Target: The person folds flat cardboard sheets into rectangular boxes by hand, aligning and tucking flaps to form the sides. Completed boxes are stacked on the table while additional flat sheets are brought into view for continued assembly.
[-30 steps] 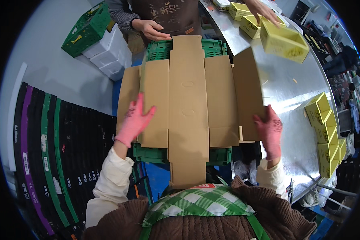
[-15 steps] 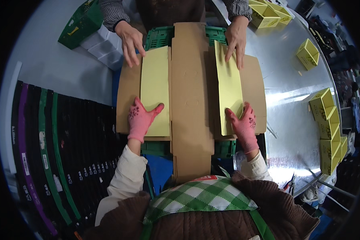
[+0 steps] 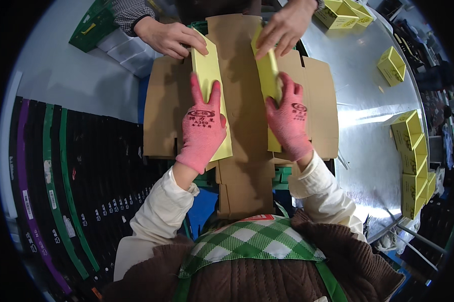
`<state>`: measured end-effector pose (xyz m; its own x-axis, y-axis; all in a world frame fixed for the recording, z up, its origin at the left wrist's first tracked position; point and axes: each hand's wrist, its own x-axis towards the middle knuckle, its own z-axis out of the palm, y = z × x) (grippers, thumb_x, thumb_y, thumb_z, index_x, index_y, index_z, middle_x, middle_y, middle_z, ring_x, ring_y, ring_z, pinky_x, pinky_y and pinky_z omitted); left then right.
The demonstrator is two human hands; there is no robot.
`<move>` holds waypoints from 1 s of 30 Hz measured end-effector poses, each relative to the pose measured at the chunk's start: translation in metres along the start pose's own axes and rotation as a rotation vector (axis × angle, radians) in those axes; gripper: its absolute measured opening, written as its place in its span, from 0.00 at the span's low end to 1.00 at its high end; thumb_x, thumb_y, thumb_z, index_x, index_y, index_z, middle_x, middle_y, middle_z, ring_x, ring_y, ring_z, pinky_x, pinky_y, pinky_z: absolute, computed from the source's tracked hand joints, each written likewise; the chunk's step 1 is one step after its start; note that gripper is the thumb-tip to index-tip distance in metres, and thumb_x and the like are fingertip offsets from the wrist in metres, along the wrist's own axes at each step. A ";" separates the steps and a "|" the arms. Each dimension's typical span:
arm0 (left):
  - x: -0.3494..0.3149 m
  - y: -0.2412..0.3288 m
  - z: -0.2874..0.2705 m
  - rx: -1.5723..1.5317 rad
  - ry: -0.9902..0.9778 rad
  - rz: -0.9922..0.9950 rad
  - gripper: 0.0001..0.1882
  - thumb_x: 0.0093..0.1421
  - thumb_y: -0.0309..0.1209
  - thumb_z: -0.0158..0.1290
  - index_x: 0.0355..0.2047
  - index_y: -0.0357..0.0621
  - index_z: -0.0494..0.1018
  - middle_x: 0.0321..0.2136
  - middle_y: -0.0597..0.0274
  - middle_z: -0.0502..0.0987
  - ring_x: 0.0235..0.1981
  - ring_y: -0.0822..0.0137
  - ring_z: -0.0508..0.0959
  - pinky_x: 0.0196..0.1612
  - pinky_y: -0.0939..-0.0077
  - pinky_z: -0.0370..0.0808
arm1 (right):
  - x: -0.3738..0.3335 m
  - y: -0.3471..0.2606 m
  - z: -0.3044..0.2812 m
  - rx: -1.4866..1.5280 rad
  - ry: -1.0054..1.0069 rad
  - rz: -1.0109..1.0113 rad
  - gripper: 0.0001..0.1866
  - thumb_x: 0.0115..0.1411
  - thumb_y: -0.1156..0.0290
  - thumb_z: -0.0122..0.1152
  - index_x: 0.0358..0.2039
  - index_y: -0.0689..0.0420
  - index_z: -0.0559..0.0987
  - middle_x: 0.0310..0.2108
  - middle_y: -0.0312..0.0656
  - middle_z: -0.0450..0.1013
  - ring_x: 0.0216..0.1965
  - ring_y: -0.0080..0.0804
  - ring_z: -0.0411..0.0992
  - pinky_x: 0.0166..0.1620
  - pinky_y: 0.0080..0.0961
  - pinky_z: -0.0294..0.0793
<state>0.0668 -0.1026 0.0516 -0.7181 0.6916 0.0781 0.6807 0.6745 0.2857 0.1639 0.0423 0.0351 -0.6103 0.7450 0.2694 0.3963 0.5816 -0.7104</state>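
Observation:
A brown cardboard box blank (image 3: 244, 173) lies unfolded before me, with side flaps spread left and right. Along its left fold stands a creased yellow card strip (image 3: 207, 63); a matching right yellow card strip (image 3: 265, 70) leans along the right fold. My left hand (image 3: 203, 128), in a pink glove, presses on the left strip with two fingers spread apart. My right hand (image 3: 289, 118), gloved alike, holds the near part of the right strip between thumb and fingers, slightly blurred. Opposite, a co-worker's bare hands (image 3: 171, 39) touch the far ends of both strips.
Green crates (image 3: 282, 176) stand under the cardboard. To the right is a metal table (image 3: 360, 100) with several yellow open boxes (image 3: 413, 191). Stacked black, green and purple crates (image 3: 55, 186) are at left. A green crate (image 3: 93, 25) sits on white boxes at the upper left.
Both yellow strips have moved inward from the side flaps to the middle panel and look tilted up. All four hands have moved in with them; my hands also reach farther forward.

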 end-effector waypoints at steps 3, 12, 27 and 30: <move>-0.007 -0.024 -0.010 -0.233 -0.167 0.355 0.28 0.45 0.33 0.64 0.48 0.44 0.68 0.63 0.51 0.54 0.49 0.49 0.71 0.48 0.61 0.72 | 0.000 0.012 -0.003 0.326 -0.128 -0.272 0.18 0.52 0.81 0.52 0.46 0.57 0.71 0.46 0.50 0.68 0.44 0.53 0.69 0.46 0.40 0.71; -0.008 -0.078 -0.042 -0.243 -0.557 0.596 0.31 0.35 0.40 0.70 0.39 0.44 0.71 0.52 0.52 0.64 0.51 0.49 0.65 0.51 0.62 0.69 | 0.014 0.038 -0.065 -0.148 -0.711 -1.048 0.21 0.43 0.67 0.63 0.41 0.49 0.73 0.56 0.41 0.64 0.49 0.45 0.67 0.47 0.40 0.71; -0.016 -0.011 0.004 0.054 0.090 0.409 0.28 0.45 0.51 0.61 0.44 0.51 0.74 0.24 0.65 0.69 0.24 0.59 0.69 0.30 0.67 0.72 | 0.000 0.025 -0.011 -0.238 -0.305 -0.810 0.14 0.42 0.62 0.66 0.29 0.51 0.75 0.30 0.35 0.68 0.29 0.37 0.65 0.31 0.32 0.69; -0.014 -0.009 0.016 0.177 0.130 0.339 0.23 0.42 0.55 0.61 0.25 0.49 0.75 0.22 0.66 0.69 0.22 0.61 0.69 0.26 0.69 0.71 | 0.001 0.027 -0.028 0.153 -0.510 -0.648 0.18 0.49 0.63 0.65 0.41 0.52 0.76 0.41 0.41 0.70 0.39 0.41 0.68 0.41 0.35 0.71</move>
<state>0.0727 -0.1141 0.0323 -0.4529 0.8519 0.2631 0.8886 0.4554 0.0552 0.1932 0.0683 0.0349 -0.9353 0.0178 0.3534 -0.2147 0.7655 -0.6066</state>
